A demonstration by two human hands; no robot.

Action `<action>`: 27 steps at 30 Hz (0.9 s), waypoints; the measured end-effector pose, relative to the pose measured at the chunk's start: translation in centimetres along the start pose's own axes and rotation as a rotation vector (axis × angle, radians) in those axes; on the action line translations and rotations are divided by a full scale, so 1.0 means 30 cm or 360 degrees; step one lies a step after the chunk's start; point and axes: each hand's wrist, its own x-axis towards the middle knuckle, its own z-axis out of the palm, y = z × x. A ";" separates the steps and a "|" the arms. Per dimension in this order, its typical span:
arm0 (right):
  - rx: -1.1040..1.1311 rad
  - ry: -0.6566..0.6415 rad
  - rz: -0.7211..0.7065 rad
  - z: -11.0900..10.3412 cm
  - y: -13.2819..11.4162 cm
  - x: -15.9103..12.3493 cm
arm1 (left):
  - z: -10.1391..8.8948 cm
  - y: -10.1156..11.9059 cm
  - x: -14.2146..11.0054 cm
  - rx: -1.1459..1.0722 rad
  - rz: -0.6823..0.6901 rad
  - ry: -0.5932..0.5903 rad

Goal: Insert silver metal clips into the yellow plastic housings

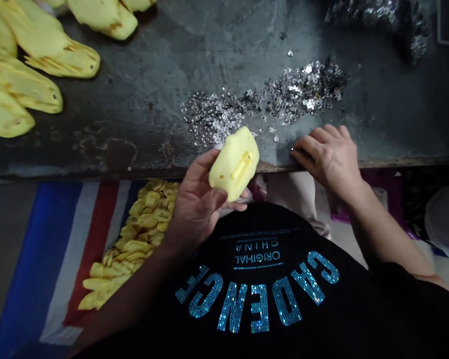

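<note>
Plainly, the head view turns on a sideways gap: the left hand holds a pale-yellow, rounded, moulded-looking block over the front edge of the dark, worn tabletop; the right hand is well apart from it, to its right, at that same edge. The left grip is closed around the block's left and lower sides, thumb on the near end; the block's long axis slants from lower left to upper right, and a narrow slot-like recess in its upward face runs along the same slant, its far end towards the right hand's side. The right grip is narrow, thumb and forefinger nearly meeting at a tiny bright glint; I cannot tell whether that is a held piece. Just beyond the block lies a heap of small, silver, stamped-metal pieces; a second silver heap spreads beyond the right hand, which is nearer to it than the left.
</note>
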 end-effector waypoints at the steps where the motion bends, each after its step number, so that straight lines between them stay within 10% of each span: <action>1: -0.0044 -0.0037 -0.0010 -0.012 -0.003 0.008 | 0.000 -0.003 -0.009 -0.0020 -0.0064 -0.0005; 5: 0.0038 -0.0070 0.0014 -0.070 -0.018 0.029 | 0.003 -0.007 -0.031 -0.0116 -0.0317 -0.0109; 12: 0.1714 -0.0022 0.0146 -0.106 -0.195 -0.010 | 0.032 -0.008 -0.065 -0.0288 -0.0481 -0.0413; 27: 0.1650 0.0018 0.0194 -0.136 -0.214 -0.109 | 0.084 -0.009 -0.103 -0.0219 -0.0469 -0.0449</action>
